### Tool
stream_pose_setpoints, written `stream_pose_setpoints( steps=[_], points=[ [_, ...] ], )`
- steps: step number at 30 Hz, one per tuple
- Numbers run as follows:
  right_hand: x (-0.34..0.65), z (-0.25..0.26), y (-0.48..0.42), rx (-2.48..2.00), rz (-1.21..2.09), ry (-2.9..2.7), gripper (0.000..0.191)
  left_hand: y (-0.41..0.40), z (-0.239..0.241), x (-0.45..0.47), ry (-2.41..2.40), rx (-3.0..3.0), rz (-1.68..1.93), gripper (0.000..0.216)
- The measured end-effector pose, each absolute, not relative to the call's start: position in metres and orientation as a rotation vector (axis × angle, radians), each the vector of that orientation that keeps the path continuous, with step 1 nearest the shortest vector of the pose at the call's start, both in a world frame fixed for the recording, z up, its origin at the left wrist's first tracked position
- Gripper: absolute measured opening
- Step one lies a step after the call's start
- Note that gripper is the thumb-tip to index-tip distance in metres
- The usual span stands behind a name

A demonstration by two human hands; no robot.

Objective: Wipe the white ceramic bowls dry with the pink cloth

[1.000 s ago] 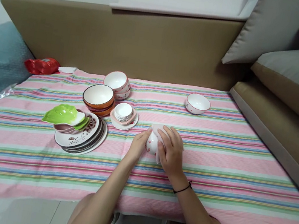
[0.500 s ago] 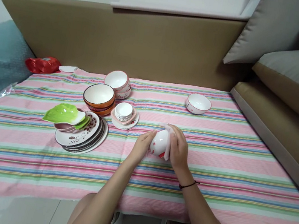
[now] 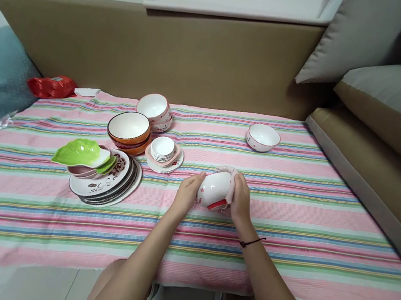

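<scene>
A white bowl with red markings (image 3: 213, 189) is held tilted on its side above the striped cloth, its outer wall showing. My left hand (image 3: 188, 192) grips its left side, thumb on top. On the right, my right hand (image 3: 241, 200) is closed round a pale pinkish cloth (image 3: 231, 188) pressed against the bowl. The bowl's inside is turned out of sight. Farther back on the right, a white bowl with a red rim (image 3: 263, 137) stands upright by itself. Left of my hands, a stack of small white dishes (image 3: 163, 148) rests on a pink dish and a plate.
Several plates (image 3: 99, 185) are stacked at left with a green leaf-shaped dish (image 3: 82, 152) on top. Brown bowls (image 3: 129, 130) and red-rimmed bowls (image 3: 153, 107) stand behind. A red bundle (image 3: 51, 87) lies at the back left. Cushions (image 3: 397, 101) border the right side.
The bowl has turned between my hands, showing more of its side and a red band. The pale cloth has shifted round its right edge. The view has moved slightly.
</scene>
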State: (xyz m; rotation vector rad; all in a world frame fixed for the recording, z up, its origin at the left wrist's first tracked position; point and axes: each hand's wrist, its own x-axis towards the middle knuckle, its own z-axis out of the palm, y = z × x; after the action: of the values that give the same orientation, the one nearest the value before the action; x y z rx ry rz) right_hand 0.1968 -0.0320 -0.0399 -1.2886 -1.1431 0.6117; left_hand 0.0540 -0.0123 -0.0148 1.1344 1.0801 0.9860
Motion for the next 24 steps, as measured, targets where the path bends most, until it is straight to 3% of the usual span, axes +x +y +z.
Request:
stream_pose_setpoints(
  steps=[8, 12, 19, 24],
  points=[
    [0.185, -0.023, -0.045, -1.38, 0.114, -1.558, 0.031, -0.011, -0.015, 0.057, 1.024, 1.203, 1.002, 0.046],
    [0.188, -0.024, -0.042, -1.375, 0.255, -1.409, 0.032, -0.009, -0.021, 0.054, 1.03, 1.24, 1.018, 0.05],
    [0.202, -0.042, -0.027, -1.171, 0.785, -0.897, 0.037, -0.012, -0.037, 0.054, 1.099, 1.288, 0.905, 0.062],
    [0.204, -0.046, -0.025, -1.158, 0.827, -0.853, 0.038, -0.018, -0.035, 0.063, 1.187, 1.351, 0.968, 0.063]
  ],
)
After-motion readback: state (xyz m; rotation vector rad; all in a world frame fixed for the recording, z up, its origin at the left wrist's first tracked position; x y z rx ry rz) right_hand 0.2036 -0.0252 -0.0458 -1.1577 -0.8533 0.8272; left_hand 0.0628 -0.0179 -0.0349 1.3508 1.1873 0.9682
